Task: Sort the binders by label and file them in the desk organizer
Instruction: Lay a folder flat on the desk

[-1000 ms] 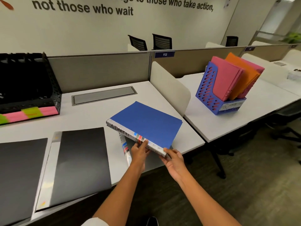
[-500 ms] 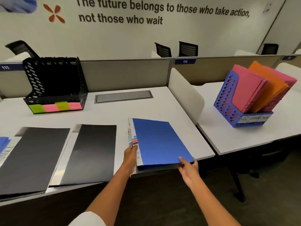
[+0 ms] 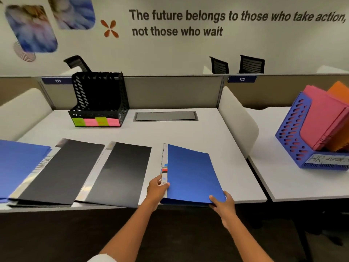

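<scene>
both hands are closed on the blue binder: its spine is pinched by the left hand, its near corner by the right hand. it is laid flat at the desk edge, beside two black binders.

Soft, even indoor light fills my view, bright enough to read the wall lettering far beyond my fingers. A pale sheen glares off the black binders left of my left hand. Below my wrists the space under the desk falls dark. The wall pictures up left are smeared, and straight edges bow toward the frame's borders.
</scene>
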The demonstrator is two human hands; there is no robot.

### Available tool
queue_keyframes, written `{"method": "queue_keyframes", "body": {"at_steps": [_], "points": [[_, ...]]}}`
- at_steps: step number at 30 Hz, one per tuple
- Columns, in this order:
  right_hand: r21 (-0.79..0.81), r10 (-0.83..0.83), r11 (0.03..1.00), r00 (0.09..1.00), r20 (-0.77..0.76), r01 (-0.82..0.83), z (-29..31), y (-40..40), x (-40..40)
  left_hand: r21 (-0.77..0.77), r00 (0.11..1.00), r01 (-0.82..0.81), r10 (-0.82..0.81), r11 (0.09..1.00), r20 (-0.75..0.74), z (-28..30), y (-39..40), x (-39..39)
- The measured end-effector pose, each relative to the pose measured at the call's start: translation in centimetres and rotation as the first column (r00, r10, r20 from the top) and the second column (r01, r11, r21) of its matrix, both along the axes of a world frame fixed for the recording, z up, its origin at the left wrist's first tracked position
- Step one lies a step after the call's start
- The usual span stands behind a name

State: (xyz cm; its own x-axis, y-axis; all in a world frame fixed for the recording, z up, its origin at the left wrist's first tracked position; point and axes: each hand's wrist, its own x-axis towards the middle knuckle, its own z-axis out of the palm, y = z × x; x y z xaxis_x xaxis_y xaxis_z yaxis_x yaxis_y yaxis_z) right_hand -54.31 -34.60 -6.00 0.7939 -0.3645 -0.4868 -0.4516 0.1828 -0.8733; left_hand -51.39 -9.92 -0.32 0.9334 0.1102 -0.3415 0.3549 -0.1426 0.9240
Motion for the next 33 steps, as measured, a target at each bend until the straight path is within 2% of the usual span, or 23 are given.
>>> {"method": "queue_keyframes", "body": {"at_steps": [2,4,9,13,18,24,27,30,33], "points": [[-0.19,0.066,0.979,0.997,-0.05,-0.075,-0.1,-0.7,0.4,0.015,1.0,0.002,-0.002,1.0,-0.007,0.0,0.1,-0.5],[-0.362,0.138,0.918,0.986,-0.093,-0.163,-0.4,-1.1,0.5,0.026,1.0,0.011,-0.011,1.0,0.004,0.1,0.2,-1.1],[-0.593,0.25,0.741,0.949,-0.191,-0.315,-1.3,-1.4,0.4,0.052,0.999,-0.042,0.04,0.998,0.033,0.5,0.2,-1.8],[-0.648,0.276,0.666,0.929,-0.246,-0.37,-1.0,-0.8,0.0,0.086,0.997,-0.073,0.069,0.994,0.044,0.6,0.4,-2.3],[-0.642,0.308,0.66,0.92,-0.241,-0.39,-0.3,-0.3,0.1,0.183,0.994,-0.09,0.075,0.979,0.085,0.9,1.1,-2.3],[-0.654,0.296,0.621,0.901,-0.316,-0.433,-0.9,0.9,0.9,0.187,0.994,-0.079,0.062,0.979,0.095,0.9,1.4,-2.9],[-0.753,0.271,0.544,0.927,-0.26,-0.37,-0.9,2.3,1.4,0.172,0.995,-0.062,0.048,0.983,0.086,0.0,2.2,-3.2],[-0.834,0.363,0.462,0.922,-0.134,-0.303,-0.1,5.1,2.4,0.15,0.996,-0.037,0.024,0.988,0.091,-0.7,3.7,-3.4],[-0.896,0.519,0.329,0.85,-0.093,-0.299,0.8,8.9,3.7,0.292,0.993,-0.015,-0.019,0.956,0.112,-1.0,5.5,-2.9]]}}
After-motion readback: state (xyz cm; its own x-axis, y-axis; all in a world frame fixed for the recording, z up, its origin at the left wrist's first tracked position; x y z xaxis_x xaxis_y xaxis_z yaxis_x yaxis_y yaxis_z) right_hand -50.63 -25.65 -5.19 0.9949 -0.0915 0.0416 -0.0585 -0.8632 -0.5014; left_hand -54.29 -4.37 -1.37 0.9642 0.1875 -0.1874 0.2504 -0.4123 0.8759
